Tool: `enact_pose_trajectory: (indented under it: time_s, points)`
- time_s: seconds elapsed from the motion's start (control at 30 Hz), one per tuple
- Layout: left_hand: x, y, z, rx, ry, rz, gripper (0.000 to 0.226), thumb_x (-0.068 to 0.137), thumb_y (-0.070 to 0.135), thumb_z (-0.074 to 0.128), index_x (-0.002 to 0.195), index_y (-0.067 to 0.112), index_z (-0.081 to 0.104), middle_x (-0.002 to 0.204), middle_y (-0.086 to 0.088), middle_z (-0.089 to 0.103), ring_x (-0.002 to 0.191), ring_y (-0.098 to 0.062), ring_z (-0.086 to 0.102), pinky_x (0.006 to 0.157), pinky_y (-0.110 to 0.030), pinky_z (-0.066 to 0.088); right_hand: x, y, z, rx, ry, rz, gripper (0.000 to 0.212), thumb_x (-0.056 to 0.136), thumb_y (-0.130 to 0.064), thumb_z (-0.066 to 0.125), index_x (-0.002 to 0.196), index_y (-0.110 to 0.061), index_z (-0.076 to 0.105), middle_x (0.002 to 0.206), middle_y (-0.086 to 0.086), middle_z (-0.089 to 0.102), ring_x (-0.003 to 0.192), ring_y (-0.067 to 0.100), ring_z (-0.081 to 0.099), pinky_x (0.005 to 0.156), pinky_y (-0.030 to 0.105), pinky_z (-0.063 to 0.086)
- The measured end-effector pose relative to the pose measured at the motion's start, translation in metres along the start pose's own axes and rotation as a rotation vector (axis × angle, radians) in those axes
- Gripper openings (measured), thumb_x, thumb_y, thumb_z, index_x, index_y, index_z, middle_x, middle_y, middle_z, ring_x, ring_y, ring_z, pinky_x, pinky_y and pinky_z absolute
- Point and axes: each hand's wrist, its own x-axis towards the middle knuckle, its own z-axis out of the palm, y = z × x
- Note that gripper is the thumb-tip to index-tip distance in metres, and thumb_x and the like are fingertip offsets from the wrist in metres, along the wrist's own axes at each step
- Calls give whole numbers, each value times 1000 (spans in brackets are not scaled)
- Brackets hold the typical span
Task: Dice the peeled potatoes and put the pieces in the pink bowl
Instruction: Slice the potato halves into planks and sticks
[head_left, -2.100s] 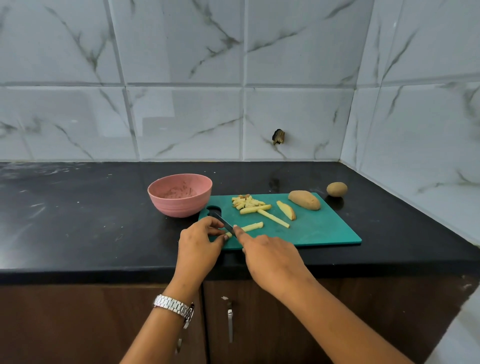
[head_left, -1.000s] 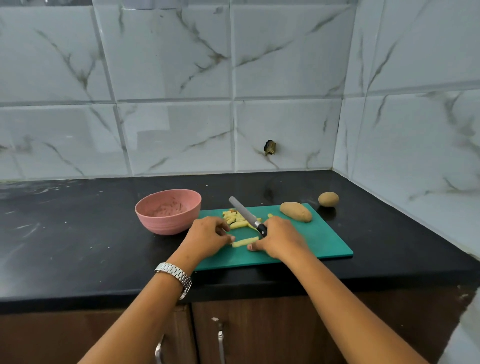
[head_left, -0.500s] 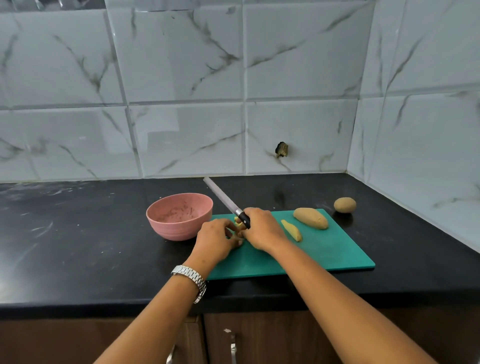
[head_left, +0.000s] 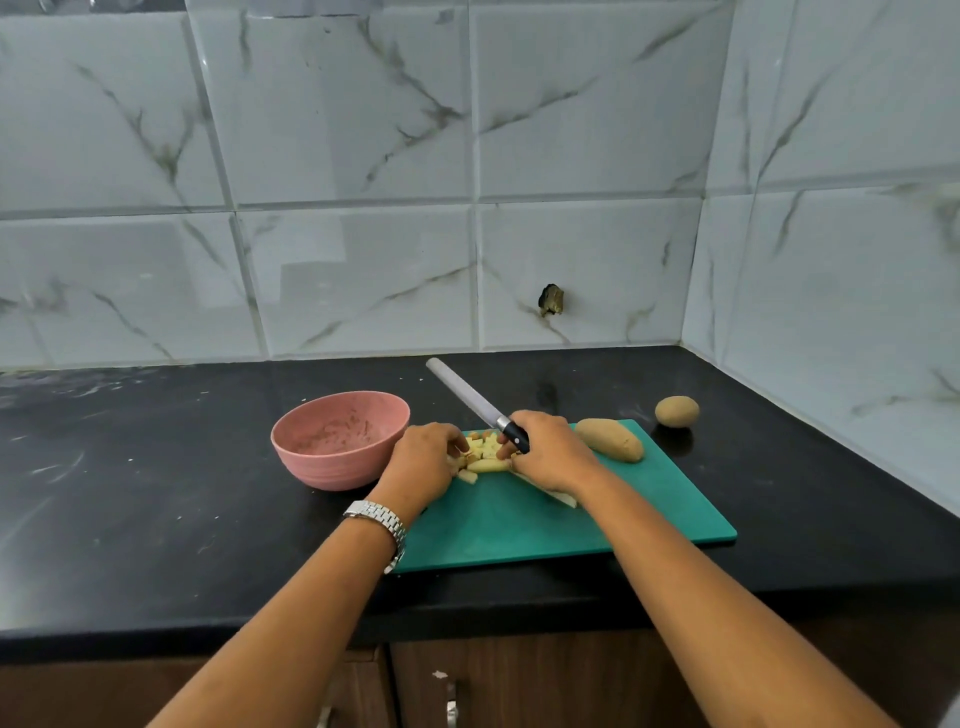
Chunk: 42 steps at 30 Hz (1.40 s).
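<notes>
Both hands are gathering: the left hand (head_left: 423, 457) is curling round the potato pieces (head_left: 480, 456) at the far left corner of the board (head_left: 571, 519), the right hand (head_left: 550, 454) gripping the knife (head_left: 470, 397). The next move probably calls for lifting them into the pink bowl (head_left: 340, 441) alongside.

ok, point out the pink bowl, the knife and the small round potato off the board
pink bowl (head_left: 332, 467): head view, front outer wall
knife (head_left: 474, 401): head view, middle of blade
small round potato (head_left: 676, 411): head view, centre of its skin
</notes>
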Motion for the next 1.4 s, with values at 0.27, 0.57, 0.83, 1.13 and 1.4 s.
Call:
enact_pose_trajectory:
  time_s: [0.27, 0.57, 0.83, 1.13, 1.4]
  points:
    - [-6, 3, 9, 85, 4, -44, 39, 88, 30, 64, 123, 18, 54, 126, -6, 54, 117, -21, 49, 100, -29, 36, -33, 4, -28, -206, 36, 144, 30, 80, -28, 79, 99, -22, 57, 94, -2, 64, 85, 19, 62, 70, 33, 50]
    - [-7, 16, 11, 68, -11, -142, 46, 86, 33, 68, 125, 17, 52, 124, -5, 59, 117, -23, 52, 94, -31, 41, -43, 16, -20, -19, -54, 135, 26, 77, -7, 76, 87, -19, 55, 90, 1, 70, 88, 18, 69, 85, 41, 56]
    - [-6, 7, 9, -146, -20, -109, 37, 85, 5, 67, 119, 17, 59, 121, -9, 61, 110, -22, 57, 95, -26, 43, -52, 13, -13, 84, -59, 37, 32, 77, -1, 73, 84, -25, 54, 84, -7, 73, 86, 5, 70, 87, 36, 56]
    - [-34, 21, 1, -175, -6, 77, 26, 92, 21, 62, 118, 21, 63, 126, 4, 60, 116, -16, 54, 96, -23, 37, -74, 15, -27, 51, 74, 47, 21, 92, -33, 67, 90, -16, 55, 87, 2, 60, 80, 19, 59, 74, 36, 48]
    - [-70, 31, 20, -88, 104, 87, 17, 91, 21, 62, 104, 26, 72, 102, 9, 67, 92, -6, 57, 88, -24, 47, -153, 5, -49, -306, -75, 111, 51, 107, -37, 32, 155, -42, 16, 113, -4, 61, 86, 10, 58, 75, 33, 53]
